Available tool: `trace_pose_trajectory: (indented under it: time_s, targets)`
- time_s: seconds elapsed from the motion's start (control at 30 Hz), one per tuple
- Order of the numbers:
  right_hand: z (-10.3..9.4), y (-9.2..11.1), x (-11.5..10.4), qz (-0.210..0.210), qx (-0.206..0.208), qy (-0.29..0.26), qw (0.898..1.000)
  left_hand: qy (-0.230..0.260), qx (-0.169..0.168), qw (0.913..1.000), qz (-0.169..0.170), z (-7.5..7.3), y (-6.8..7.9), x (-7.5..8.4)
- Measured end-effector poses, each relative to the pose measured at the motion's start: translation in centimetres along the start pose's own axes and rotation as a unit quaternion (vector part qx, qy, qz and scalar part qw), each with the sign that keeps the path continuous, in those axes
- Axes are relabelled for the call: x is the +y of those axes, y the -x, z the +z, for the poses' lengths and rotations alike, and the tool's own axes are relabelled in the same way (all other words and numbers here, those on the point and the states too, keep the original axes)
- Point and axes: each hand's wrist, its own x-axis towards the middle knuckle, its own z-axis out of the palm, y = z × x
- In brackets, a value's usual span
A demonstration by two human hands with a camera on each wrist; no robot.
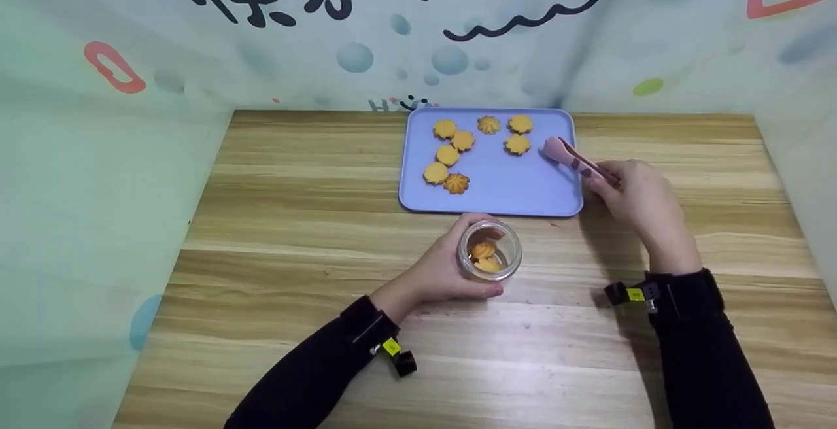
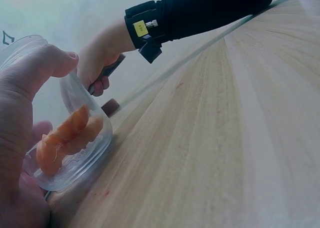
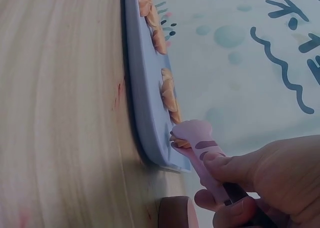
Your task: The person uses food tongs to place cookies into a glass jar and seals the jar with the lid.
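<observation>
My left hand [image 1: 448,269] grips a clear jar [image 2: 100,148] around its side, mouth up in the head view. Several golden cookies [image 1: 485,257] lie at the bottom of the jar. My right hand [image 1: 644,203] holds pink tongs [image 1: 563,152], their tips over the right part of a lavender tray [image 1: 503,187]. In the right wrist view, a bit of a cookie [image 3: 180,142] shows between the tong tips, mostly hidden by them. Several flower-shaped cookies [image 1: 448,154] lie on the tray's left side, and others [image 1: 517,145] lie near its back and right.
The tray rests on a wood-grain table [image 1: 294,220] at its back edge. Behind and beside the table hangs a pale printed curtain [image 1: 392,56]. Each wrist wears a black strap with a small camera [image 1: 618,293].
</observation>
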Motion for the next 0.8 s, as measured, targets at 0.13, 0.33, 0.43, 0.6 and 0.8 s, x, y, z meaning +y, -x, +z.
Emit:
trace_pose_trajectory:
  time_s: [0.13,0.33,0.43,0.6,0.8]
  targets:
    - [-0.3,0.1,-0.2,-0.011,0.012,0.004,1.000,0.003,-0.001,1.0000,0.008,0.1,0.0,-0.1]
    - [-1.1,0.7,-1.2,-0.036,0.040,-0.030,0.998,-0.001,-0.003,0.9999,0.012,0.2,0.1,-0.2]
    - [-1.7,1.3,-2.3,-0.063,0.060,-0.063,0.994,-0.002,-0.003,0.9999,0.012,0.1,0.0,-0.1]
    - [-3.0,2.7,-4.4,-0.138,0.065,-0.103,0.983,0.003,-0.003,0.9999,0.009,0.1,0.1,-0.1]
    - [-4.5,4.7,-6.5,-0.194,0.048,-0.135,0.971,0.005,-0.001,1.0000,0.007,0.1,0.0,0.0]
